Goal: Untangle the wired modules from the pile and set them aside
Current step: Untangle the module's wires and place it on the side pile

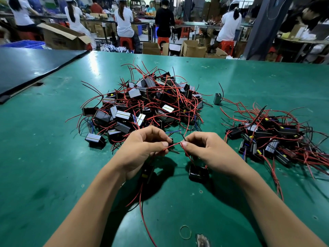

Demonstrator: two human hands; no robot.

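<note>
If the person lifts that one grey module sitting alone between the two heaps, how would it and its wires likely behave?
The lone grey module looks boxy and stands on a flat face, so it probably won't roll. Its thin wires arc loosely over the green table, so they would likely flop and trail. Some run toward the right heap and might snag there.

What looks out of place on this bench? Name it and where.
A rubber band lies loose on the green table near the front edge, beside a worn patch in the surface. One grey module stands alone between the big pile and the right-hand pile.
</note>
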